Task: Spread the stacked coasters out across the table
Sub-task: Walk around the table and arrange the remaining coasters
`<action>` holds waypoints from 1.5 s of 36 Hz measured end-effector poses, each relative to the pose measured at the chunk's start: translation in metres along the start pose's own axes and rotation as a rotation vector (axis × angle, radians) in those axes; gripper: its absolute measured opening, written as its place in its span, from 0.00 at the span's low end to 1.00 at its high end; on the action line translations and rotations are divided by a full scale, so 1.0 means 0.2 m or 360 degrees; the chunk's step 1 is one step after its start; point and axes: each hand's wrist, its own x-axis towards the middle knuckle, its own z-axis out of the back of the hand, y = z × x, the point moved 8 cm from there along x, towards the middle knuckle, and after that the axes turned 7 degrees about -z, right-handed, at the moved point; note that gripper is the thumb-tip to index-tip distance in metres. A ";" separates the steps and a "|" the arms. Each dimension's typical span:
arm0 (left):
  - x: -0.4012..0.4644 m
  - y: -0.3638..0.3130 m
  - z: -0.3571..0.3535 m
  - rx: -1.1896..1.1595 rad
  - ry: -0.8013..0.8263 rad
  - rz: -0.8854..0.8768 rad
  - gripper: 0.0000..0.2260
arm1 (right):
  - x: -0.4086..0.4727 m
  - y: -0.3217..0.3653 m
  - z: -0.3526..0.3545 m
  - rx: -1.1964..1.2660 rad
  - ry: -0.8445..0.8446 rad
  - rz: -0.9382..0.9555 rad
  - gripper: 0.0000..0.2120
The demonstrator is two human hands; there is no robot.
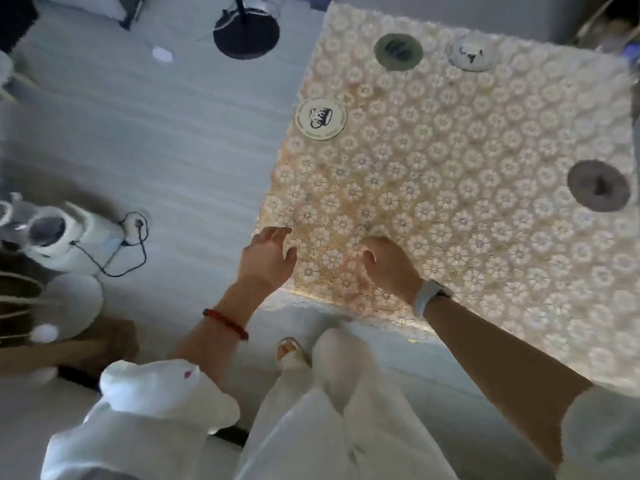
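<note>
The person wears a loose white top, its sleeves pushed up — the left sleeve carries a small pink mark. A red beaded bracelet circles the left wrist; a pale-strapped watch sits on the right. White wide trousers hang over an open sandal — toes showing.

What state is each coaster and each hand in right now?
White coaster with dark print: flat, alone, near the table's left edge.
Grey-green coaster: flat, alone, at the far side.
White coaster with black marks: flat, alone, beside the grey-green one.
Dark grey coaster: flat, alone, near the right edge.
Left hand: open, empty.
Right hand: fingers curled, on the floral tablecloth; contents hidden.
</note>
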 end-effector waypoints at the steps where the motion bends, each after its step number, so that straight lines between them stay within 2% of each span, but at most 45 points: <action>1: 0.06 -0.01 0.00 0.0015 0.0030 -0.0038 0.19 | 0.03 -0.02 0.02 0.0003 -0.0014 -0.0055 0.16; 10: 0.73 -0.22 0.10 0.0053 0.0107 -0.0260 0.21 | 0.56 -0.10 0.35 0.0104 -0.0210 -0.0296 0.17; 19: 1.78 -0.52 0.17 0.0253 -0.0023 -0.0431 0.24 | 1.62 -0.19 0.89 0.0123 -0.0568 -0.0293 0.23; 23: 2.08 -0.53 0.09 0.0376 0.0000 -0.0473 0.27 | 2.00 -0.27 1.01 -0.0017 -0.0644 -0.0425 0.19; 30: 2.26 -0.45 -0.03 0.0527 -0.0111 -0.0499 0.25 | 2.25 -0.28 1.11 -0.0009 -0.0819 -0.0730 0.35; 33: 2.26 -0.44 -0.04 0.0529 -0.0129 -0.0494 0.25 | 2.28 -0.25 1.13 0.0083 -0.0845 -0.0763 0.33; 35: 2.27 -0.44 -0.03 0.0529 -0.0114 -0.0494 0.26 | 2.27 -0.22 1.16 0.0215 -0.0905 -0.0699 0.25; 37: 2.28 -0.44 -0.02 0.0511 -0.0051 -0.0474 0.26 | 2.24 -0.17 1.16 0.0536 -0.0904 -0.0534 0.16; 39: 2.27 -0.46 -0.01 0.0439 0.0003 -0.0450 0.25 | 2.18 -0.13 1.16 0.0812 -0.0912 -0.0396 0.12; 45: 2.05 -0.52 0.08 0.0178 -0.0105 -0.0368 0.23 | 1.86 -0.11 1.12 0.1088 -0.0988 -0.0200 0.16; 49: 1.75 -0.56 0.10 -0.0040 -0.0196 -0.0344 0.22 | 1.55 -0.17 1.02 0.1052 -0.0842 -0.0196 0.18; 54: 1.30 -0.57 -0.02 -0.0166 -0.0140 -0.0431 0.22 | 1.09 -0.28 0.84 0.0836 -0.0575 -0.0139 0.17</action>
